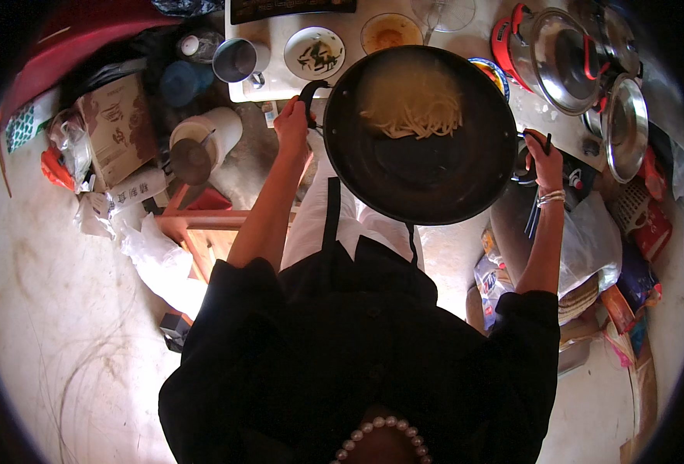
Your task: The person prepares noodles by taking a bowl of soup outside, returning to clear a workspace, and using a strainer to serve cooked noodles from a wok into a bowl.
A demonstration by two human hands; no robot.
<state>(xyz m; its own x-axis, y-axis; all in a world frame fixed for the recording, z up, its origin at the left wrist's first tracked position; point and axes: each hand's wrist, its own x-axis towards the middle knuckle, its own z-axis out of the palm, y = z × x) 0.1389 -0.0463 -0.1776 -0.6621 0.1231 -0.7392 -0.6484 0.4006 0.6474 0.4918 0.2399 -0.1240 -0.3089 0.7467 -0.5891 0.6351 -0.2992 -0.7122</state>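
Both my hands hold a large dark wok [434, 185] above the front of the table. My left hand [291, 124] is closed around its curved black handle on the left. At the other side, my right hand [543, 159] grips the right handle, and a short black stick-like end shows above its fingers. Pale strips of food, possibly noodles [420, 119], lie bunched toward the wok's far side, partly blurred, perhaps by steam. Beyond the rim are a white bowl [315, 53] with green scraps and a plate with orange-brown residue [391, 33]. A patterned bowl [491, 75] is partly hidden by the wok.
A metal mug [234, 61] stands at the table's left corner. Lidded steel pots with red handles [565, 61] crowd the right. A white bucket [226, 130], a cardboard box [118, 130] and a wooden stool [214, 232] are at left. Bags [591, 243] are piled at right.
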